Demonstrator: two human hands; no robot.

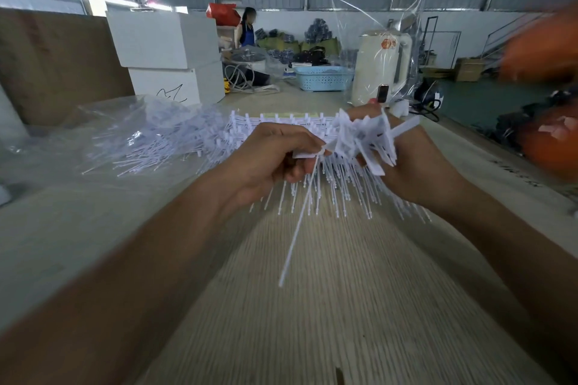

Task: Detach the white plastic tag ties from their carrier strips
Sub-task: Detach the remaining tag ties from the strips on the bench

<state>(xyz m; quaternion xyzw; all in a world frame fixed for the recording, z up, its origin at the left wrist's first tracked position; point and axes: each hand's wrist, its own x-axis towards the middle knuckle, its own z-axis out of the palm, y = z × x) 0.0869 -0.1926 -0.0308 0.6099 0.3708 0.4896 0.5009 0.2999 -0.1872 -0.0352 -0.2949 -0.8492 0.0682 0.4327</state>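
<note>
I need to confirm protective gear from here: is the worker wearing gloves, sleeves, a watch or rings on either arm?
No gloves: both the left hand and right hand are bare. Both forearms are bare all the way to the bottom edge of the picture, with no sleeves in view. No watch, wristband or ring shows on either side.

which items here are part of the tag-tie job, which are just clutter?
Job: left hand, single tie, right hand, bunch of ties, loose tie pile.
Clutter: white boxes, blue basket, kettle.
</note>
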